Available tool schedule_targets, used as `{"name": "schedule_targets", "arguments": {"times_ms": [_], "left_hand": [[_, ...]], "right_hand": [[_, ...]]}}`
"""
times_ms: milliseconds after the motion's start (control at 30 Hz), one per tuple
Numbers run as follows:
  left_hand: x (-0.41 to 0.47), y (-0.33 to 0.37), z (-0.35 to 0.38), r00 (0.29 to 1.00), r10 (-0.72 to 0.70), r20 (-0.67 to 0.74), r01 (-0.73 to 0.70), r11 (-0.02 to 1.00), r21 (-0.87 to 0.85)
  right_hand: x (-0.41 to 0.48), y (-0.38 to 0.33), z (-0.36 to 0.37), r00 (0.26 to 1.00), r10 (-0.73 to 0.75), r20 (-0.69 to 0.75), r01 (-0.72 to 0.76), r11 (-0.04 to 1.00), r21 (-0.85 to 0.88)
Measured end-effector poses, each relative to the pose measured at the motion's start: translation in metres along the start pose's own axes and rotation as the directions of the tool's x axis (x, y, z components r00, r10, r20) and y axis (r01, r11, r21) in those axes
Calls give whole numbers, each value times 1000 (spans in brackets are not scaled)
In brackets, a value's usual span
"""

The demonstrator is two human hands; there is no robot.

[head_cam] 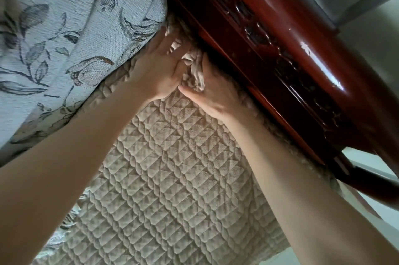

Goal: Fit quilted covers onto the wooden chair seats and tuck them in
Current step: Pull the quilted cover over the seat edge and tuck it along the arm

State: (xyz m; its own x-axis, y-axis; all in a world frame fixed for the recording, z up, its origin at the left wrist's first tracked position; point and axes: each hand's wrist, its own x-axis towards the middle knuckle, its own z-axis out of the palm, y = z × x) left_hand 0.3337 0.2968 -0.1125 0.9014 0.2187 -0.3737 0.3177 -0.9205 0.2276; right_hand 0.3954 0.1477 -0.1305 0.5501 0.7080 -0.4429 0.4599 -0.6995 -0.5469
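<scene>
The left hand, fingers straight, pushed the bunched edge of the quilted cover against the wooden rail. The right hand pressed alongside, fingers hidden. A shallow tuck might spring back out.

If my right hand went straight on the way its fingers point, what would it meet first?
Probably the bunched quilted cover ahead of your right hand, wedged beside the wooden chair frame; depth there is unclear.
</scene>
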Motion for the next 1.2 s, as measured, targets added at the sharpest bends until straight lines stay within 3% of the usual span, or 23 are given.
{"name": "schedule_targets", "arguments": {"times_ms": [200,333,433,533,667,800,1000,1133,1200], "left_hand": [[23,6,12,994,-21,107,20,1000,13],[43,7,20,982,-87,165,74,994,82],[52,9,19,980,-109,167,107,994,18],[46,7,10,986,-84,141,95,993,-73],[7,23,6,999,-14,53,15,1000,-9],[-16,42,20,990,17,140,-26,998,63],[7,54,43,968,-85,238,41,982,186],[5,61,35,969,-129,209,97,982,160],[-8,66,27,981,-84,177,62,990,126]], "right_hand": [[27,8,-1,972,155,178,-176,978,109],[38,20,9,982,127,137,-152,968,198],[26,17,9,995,101,8,-100,967,233],[-22,18,7,995,91,-35,-89,994,60],[-76,33,6,986,142,92,-124,975,-186],[-64,42,13,974,183,131,-168,979,-118],[-51,61,16,969,201,144,-211,975,62],[-65,58,15,990,141,-9,-138,977,164],[-94,59,14,987,153,-49,-147,983,109]]}}
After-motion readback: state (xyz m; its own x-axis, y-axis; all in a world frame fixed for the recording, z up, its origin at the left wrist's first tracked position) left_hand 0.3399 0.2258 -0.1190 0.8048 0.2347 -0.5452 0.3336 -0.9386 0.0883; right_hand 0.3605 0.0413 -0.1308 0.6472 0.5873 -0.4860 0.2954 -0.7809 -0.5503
